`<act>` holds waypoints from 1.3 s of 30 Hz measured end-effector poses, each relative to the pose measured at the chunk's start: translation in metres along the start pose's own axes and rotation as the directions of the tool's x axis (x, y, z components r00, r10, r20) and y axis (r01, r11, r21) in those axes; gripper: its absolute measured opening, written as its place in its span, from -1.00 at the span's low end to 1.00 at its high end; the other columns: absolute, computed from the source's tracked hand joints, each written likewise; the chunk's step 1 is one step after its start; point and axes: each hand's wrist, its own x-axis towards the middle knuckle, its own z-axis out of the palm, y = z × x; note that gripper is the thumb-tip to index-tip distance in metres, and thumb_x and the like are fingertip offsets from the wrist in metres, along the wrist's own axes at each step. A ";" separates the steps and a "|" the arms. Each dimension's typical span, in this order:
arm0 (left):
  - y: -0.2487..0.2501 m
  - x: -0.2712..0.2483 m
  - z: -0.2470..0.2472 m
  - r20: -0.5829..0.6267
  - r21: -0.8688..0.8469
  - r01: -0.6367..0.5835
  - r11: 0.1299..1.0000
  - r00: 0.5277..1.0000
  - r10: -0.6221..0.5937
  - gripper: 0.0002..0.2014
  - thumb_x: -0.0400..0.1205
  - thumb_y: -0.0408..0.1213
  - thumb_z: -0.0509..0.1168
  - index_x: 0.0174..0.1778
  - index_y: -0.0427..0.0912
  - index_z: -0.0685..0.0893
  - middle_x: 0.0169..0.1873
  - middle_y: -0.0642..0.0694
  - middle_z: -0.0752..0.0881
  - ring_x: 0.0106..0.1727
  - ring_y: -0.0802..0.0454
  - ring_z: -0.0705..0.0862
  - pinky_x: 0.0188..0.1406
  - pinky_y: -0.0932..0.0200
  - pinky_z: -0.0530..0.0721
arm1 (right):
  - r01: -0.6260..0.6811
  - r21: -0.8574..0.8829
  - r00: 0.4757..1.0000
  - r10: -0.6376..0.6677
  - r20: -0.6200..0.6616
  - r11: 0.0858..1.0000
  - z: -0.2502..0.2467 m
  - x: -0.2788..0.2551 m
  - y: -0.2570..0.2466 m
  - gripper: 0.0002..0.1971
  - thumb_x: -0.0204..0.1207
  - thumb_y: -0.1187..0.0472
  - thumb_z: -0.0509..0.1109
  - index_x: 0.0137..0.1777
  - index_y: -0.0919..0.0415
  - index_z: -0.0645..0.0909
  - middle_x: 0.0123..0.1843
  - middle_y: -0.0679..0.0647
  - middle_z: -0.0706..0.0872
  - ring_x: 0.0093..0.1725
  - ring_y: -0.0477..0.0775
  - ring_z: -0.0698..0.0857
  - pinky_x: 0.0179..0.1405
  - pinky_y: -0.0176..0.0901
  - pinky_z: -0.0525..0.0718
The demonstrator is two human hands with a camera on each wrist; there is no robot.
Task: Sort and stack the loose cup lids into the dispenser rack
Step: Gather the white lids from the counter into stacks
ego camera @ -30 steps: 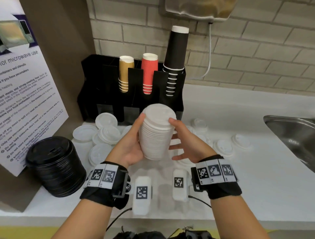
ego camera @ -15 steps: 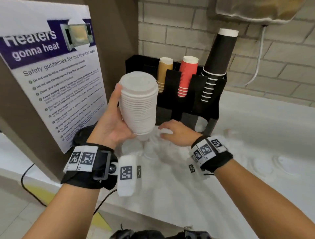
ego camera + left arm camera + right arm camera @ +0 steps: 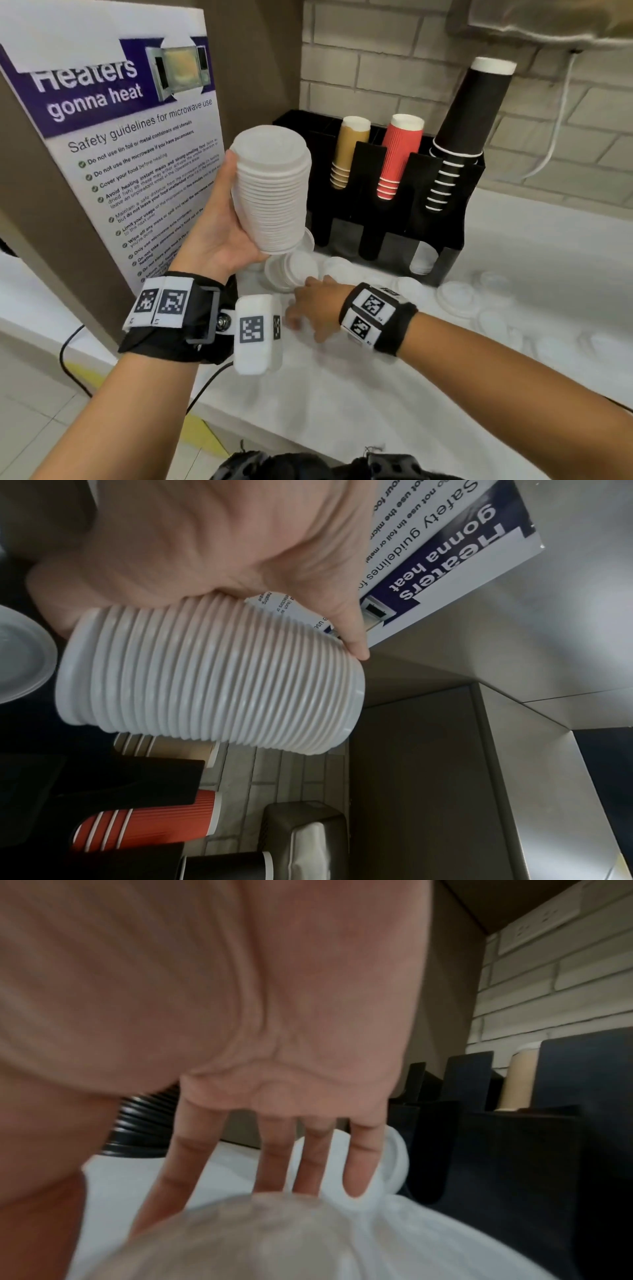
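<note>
My left hand (image 3: 226, 229) grips a tall stack of white lids (image 3: 270, 192), held slightly tilted in the air in front of the left end of the black dispenser rack (image 3: 404, 219). In the left wrist view the thumb (image 3: 352, 639) lies along the stack of white lids (image 3: 212, 680). My right hand (image 3: 301, 308) is low over the counter, palm down. Its fingers (image 3: 308, 1167) are straight and reach onto loose white lids (image 3: 387, 1191) by the rack's foot. More loose lids (image 3: 459, 298) lie to the right.
The rack holds tan cups (image 3: 349, 150), red cups (image 3: 397, 154) and tall black cups (image 3: 469, 120). A microwave safety poster (image 3: 137, 154) stands on the left. A stack of black lids (image 3: 140, 1123) sits behind my right hand. The counter edge (image 3: 239, 418) runs near my wrists.
My right hand let go of the white lid stack and dropped to the loose lids on the counter. My left hand alone lifted the stack up toward the rack's left end.
</note>
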 end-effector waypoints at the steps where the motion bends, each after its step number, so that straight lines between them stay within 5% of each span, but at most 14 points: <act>1: 0.001 0.002 0.001 -0.003 0.011 -0.004 1.000 1.000 0.004 -0.40 0.30 0.30 0.39 0.04 -0.09 0.86 0.19 -0.18 0.78 0.19 -0.23 0.75 0.08 -0.35 0.70 | -0.010 -0.002 1.000 0.011 0.023 1.000 0.002 -0.007 0.005 -0.62 0.47 0.16 0.42 0.29 -0.03 0.54 0.27 0.09 0.46 0.34 0.22 0.36 0.17 0.09 0.37; 4: 0.005 0.007 0.004 -0.031 0.025 -0.016 1.000 0.999 0.017 -0.44 0.33 0.31 0.37 -0.03 -0.08 0.88 0.14 -0.18 0.80 0.16 -0.23 0.77 0.09 -0.36 0.69 | 0.001 0.153 0.993 0.017 -0.119 0.988 -0.006 -0.016 0.015 -0.68 0.51 0.09 0.38 0.27 0.01 0.61 0.26 0.11 0.51 0.31 0.21 0.40 0.10 0.03 0.38; 8: 0.013 0.011 0.010 -0.044 0.017 -0.031 0.999 0.999 0.032 -0.34 0.45 0.37 0.29 0.29 -0.05 0.68 0.22 -0.19 0.76 0.22 -0.26 0.74 0.22 -0.43 0.59 | 0.063 0.167 0.944 -0.005 -0.329 0.984 -0.034 0.023 0.016 -0.56 0.52 0.04 0.38 0.42 0.00 0.52 0.36 0.16 0.50 0.36 0.27 0.43 0.23 0.18 0.48; 11: 0.019 0.011 0.013 -0.010 0.016 -0.047 0.999 0.999 0.047 -0.32 0.48 0.35 0.28 0.37 -0.06 0.62 0.27 -0.21 0.73 0.27 -0.29 0.70 0.29 -0.45 0.54 | -0.033 0.250 0.970 0.091 -0.224 0.968 -0.045 0.070 0.006 -0.52 0.64 -0.05 0.24 0.56 -0.20 0.33 0.57 0.09 0.33 0.53 0.23 0.24 0.48 0.20 0.22; 15: 0.021 0.010 0.013 -0.004 0.033 -0.056 0.998 0.998 0.056 -0.31 0.43 0.32 0.33 0.39 -0.03 0.60 0.29 -0.20 0.72 0.29 -0.28 0.70 0.31 -0.44 0.53 | -0.098 0.186 0.972 0.135 -0.193 0.978 -0.041 0.097 0.005 -0.59 0.68 0.00 0.19 0.50 0.05 0.43 0.52 0.12 0.45 0.52 0.19 0.38 0.47 0.19 0.29; 18: 0.021 0.011 0.009 -0.018 0.025 -0.051 0.998 0.999 0.052 -0.28 0.32 0.27 0.41 0.35 -0.04 0.62 0.25 -0.21 0.75 0.23 -0.29 0.73 0.19 -0.46 0.61 | -0.065 0.044 0.986 0.071 -0.148 0.997 -0.034 0.082 0.015 -0.58 0.60 -0.01 0.26 0.44 0.04 0.48 0.45 0.07 0.53 0.46 0.22 0.47 0.43 0.34 0.29; 21: 0.018 0.013 0.010 -0.033 0.010 -0.040 0.999 0.999 0.040 -0.27 0.28 0.27 0.43 0.32 -0.03 0.64 0.21 -0.21 0.76 0.18 -0.29 0.75 0.08 -0.43 0.67 | -0.141 0.043 0.988 0.144 -0.064 0.989 -0.027 0.056 0.029 -0.58 0.52 -0.12 0.29 0.32 0.01 0.61 0.28 0.06 0.65 0.40 0.20 0.53 0.48 0.36 0.24; 26: 0.008 0.014 0.010 -0.011 -0.016 -0.011 1.000 1.000 0.011 -0.24 0.26 0.27 0.46 0.36 0.00 0.62 0.25 -0.21 0.74 0.23 -0.31 0.72 0.18 -0.46 0.62 | -0.192 -0.029 0.975 0.194 0.103 0.981 -0.025 0.020 0.047 -0.49 0.55 -0.21 0.28 0.37 0.07 0.59 0.24 0.07 0.59 0.42 0.17 0.41 0.52 0.42 0.07; 29: 0.000 0.015 0.010 -0.010 -0.044 0.022 0.999 1.000 -0.023 -0.24 0.24 0.25 0.49 0.33 -0.04 0.64 0.22 -0.24 0.75 0.20 -0.33 0.74 0.09 -0.44 0.67 | -0.185 0.065 0.980 0.179 0.091 0.981 -0.023 -0.003 0.058 -0.49 0.48 -0.34 0.28 0.33 -0.11 0.60 0.30 0.02 0.54 0.37 0.15 0.37 0.41 0.28 0.27; 31: -0.003 0.016 0.010 -0.021 -0.048 0.041 0.998 0.999 -0.042 -0.23 0.23 0.25 0.50 0.34 -0.03 0.64 0.21 -0.24 0.76 0.19 -0.34 0.74 0.09 -0.43 0.67 | -0.152 0.225 0.985 0.167 -0.049 0.963 -0.022 -0.017 0.069 -0.51 0.48 -0.28 0.33 0.35 -0.11 0.59 0.31 0.04 0.54 0.34 0.12 0.42 0.35 0.09 0.41; 34: -0.006 0.017 0.009 -0.019 -0.059 0.049 0.997 0.999 -0.050 -0.21 0.19 0.24 0.55 0.33 -0.02 0.66 0.23 -0.24 0.75 0.22 -0.35 0.72 0.13 -0.44 0.65 | -0.026 0.648 0.913 0.282 -0.294 0.761 -0.022 -0.031 0.081 -0.47 0.56 0.15 0.40 0.52 0.12 0.40 0.31 0.17 0.61 0.27 0.12 0.60 0.25 -0.16 0.56; 36: -0.009 0.018 0.008 -0.019 -0.054 0.051 0.997 0.998 -0.052 -0.21 0.18 0.24 0.56 0.31 -0.02 0.67 0.22 -0.25 0.75 0.19 -0.38 0.73 0.05 -0.46 0.66 | 0.183 0.890 0.860 0.371 -0.351 0.417 -0.021 -0.035 0.076 -0.33 0.55 0.37 0.37 0.61 0.11 0.19 0.25 0.25 0.65 0.22 0.13 0.66 0.23 -0.10 0.64; 39: -0.013 0.019 0.006 -0.006 -0.025 0.064 0.998 0.998 -0.065 -0.24 0.21 0.25 0.53 0.30 -0.01 0.66 0.18 -0.28 0.77 0.14 -0.40 0.74 -0.06 -0.48 0.67 | 0.478 0.874 0.808 0.437 -0.396 -0.091 -0.022 -0.034 0.056 -0.19 0.52 0.53 0.31 0.62 -0.06 0.05 0.10 0.24 0.67 0.17 0.19 0.69 0.25 0.10 0.68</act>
